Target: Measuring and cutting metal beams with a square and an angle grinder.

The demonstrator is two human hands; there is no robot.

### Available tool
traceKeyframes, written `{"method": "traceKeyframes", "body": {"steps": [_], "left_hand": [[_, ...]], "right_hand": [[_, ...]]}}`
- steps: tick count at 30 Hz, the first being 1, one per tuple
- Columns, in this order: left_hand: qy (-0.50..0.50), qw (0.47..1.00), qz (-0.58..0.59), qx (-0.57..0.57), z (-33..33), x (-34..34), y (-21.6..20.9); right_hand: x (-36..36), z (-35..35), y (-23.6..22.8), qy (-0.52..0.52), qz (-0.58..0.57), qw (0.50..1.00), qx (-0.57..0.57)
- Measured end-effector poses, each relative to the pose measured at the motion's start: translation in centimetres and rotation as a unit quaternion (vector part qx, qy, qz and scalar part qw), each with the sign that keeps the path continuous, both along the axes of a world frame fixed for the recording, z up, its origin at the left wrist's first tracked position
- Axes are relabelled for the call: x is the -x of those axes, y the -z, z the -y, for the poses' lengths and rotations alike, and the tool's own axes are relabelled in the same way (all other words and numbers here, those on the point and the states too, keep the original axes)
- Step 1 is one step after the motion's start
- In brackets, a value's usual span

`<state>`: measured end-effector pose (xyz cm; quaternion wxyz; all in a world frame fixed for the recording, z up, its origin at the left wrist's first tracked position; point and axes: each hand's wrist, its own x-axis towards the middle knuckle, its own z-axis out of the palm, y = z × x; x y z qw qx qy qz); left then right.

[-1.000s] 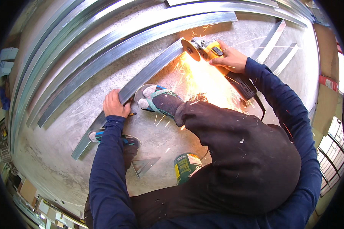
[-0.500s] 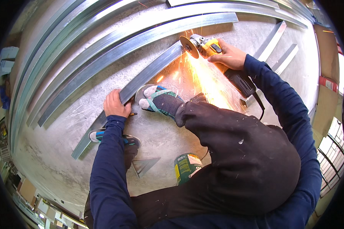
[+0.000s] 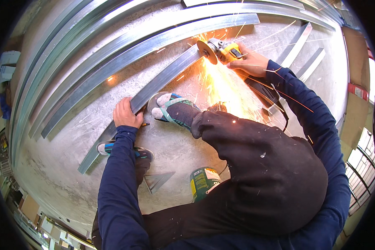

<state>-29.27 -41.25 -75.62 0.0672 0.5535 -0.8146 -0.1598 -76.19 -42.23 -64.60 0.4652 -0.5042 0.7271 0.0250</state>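
My right hand grips a yellow and black angle grinder. Its brown disc meets the far end of a square metal tube, and bright sparks stream back toward my leg. Closed round the same tube, lower down, is my left hand, the thumb hidden partly behind it. A foot in a sandal rests beside the tube's middle; the other sandal is at its near end. A dark marker or pencil tip shows by my left wrist.
Several long metal tubes lie across the floor beyond. Two short pieces, one a metal offcut, lie at the right. Near my legs are a triangular square and a green tub. The grinder's black cord hangs beside my right arm.
The spray of sparks has grown brighter and wider, with streaks now crossing my right sleeve. The grinder has shifted very slightly; my left hand and the tube stay in place.
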Motion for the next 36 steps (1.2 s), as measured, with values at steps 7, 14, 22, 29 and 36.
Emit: {"method": "traceKeyframes", "body": {"steps": [7,14,22,29,36], "left_hand": [[-0.004,1.000,-0.001,-0.007,0.1,0.1,-0.1],[-0.007,1.000,0.001,-0.021,0.0,0.0,-0.1],[-0.002,1.000,0.008,-0.022,0.1,0.0,-0.2],[-0.006,0.999,0.020,-0.036,0.1,0.0,-0.3],[-0.003,1.000,0.014,-0.021,0.1,0.1,-0.2]], "right_hand": [[-0.3,0.5,0.0,0.024,0.035,0.999,0.001],[-0.4,0.3,0.0,-0.009,0.012,1.000,0.014],[0.2,0.9,1.3,0.014,0.046,0.998,0.028],[-0.1,0.8,0.2,0.005,0.048,0.998,0.032],[-0.5,1.3,0.3,0.017,0.007,1.000,-0.009]]}}
